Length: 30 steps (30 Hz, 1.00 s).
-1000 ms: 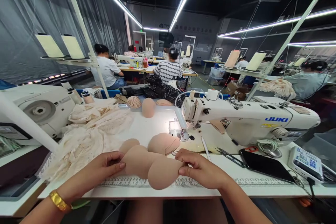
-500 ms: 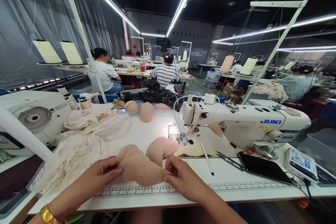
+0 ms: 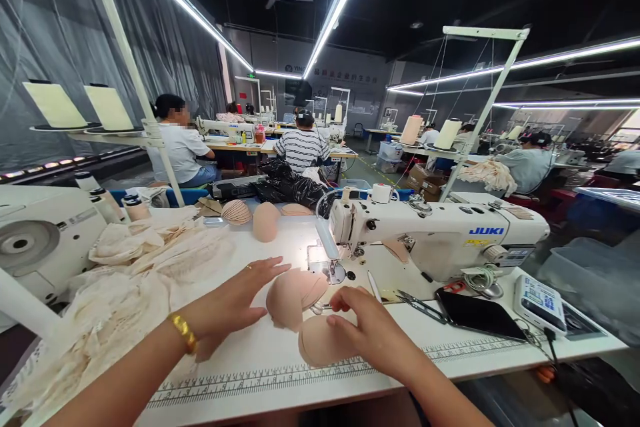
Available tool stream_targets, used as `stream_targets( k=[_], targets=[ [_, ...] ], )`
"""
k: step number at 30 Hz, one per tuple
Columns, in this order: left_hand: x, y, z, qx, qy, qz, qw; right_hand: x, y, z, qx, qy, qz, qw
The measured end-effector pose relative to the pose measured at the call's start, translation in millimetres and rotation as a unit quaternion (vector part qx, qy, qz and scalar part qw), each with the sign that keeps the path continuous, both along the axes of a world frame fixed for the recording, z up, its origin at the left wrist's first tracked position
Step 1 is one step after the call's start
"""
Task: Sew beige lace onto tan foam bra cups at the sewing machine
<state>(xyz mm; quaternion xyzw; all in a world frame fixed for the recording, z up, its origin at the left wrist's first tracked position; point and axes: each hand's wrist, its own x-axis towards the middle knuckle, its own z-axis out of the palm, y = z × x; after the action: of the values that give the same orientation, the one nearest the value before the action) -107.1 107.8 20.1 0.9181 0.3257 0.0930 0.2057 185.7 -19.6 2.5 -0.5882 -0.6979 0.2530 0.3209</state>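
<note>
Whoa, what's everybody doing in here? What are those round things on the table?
Someone sits at a white table with a JUKI sewing machine, handling soft-looking beige cup shapes. Their right hand is at the edge of one beige cup; how firmly it holds it, I can't tell. The left hand is open beside a small pile of cups near the needle area. Cream fabric lies heaped on the left. Further back, a person in a striped top sits facing away.
</note>
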Motion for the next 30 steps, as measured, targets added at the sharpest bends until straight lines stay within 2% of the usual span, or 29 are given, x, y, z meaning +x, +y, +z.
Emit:
stream_targets(
  k=[3,6,9,12,13,15,18,21,25,28,30],
  targets=[
    [44,21,9.3,-0.058,0.050,-0.078,0.994,-35,13,-1.6,-0.009,-0.040,0.006,0.999],
    [67,24,12.7,-0.072,0.062,-0.087,0.992,-55,30,-9.7,-0.006,-0.067,-0.030,0.997],
    [66,3,11.5,-0.057,0.064,-0.011,0.996,-52,48,-14.8,-0.004,-0.048,-0.048,0.998],
    [52,-22,10.5,-0.044,0.080,0.079,0.993,-38,61,-14.5,-0.023,-0.005,-0.008,1.000],
    [46,-26,10.3,-0.041,0.084,0.086,0.992,-33,63,-13.7,-0.029,0.010,0.012,0.999],
    [33,-27,9.1,-0.039,0.085,0.062,0.994,-27,66,-11.8,-0.048,0.045,0.039,0.997],
    [17,-13,3.2,-0.046,0.087,0.011,0.995,-26,58,-7.8,-0.077,0.091,0.051,0.992],
    [8,3,-3.1,-0.057,0.088,-0.003,0.995,-26,36,-4.8,-0.069,0.144,0.035,0.987],
    [5,15,-0.7,-0.064,0.050,-0.034,0.996,4,-1,-13.2,-0.068,0.205,-0.006,0.976],
    [9,21,4.4,-0.069,0.041,-0.044,0.996,38,-22,-23.8,-0.109,0.128,-0.047,0.985],
    [12,25,5.2,-0.063,0.055,-0.040,0.996,49,-29,-25.4,-0.056,0.030,-0.077,0.995]
  ],
)
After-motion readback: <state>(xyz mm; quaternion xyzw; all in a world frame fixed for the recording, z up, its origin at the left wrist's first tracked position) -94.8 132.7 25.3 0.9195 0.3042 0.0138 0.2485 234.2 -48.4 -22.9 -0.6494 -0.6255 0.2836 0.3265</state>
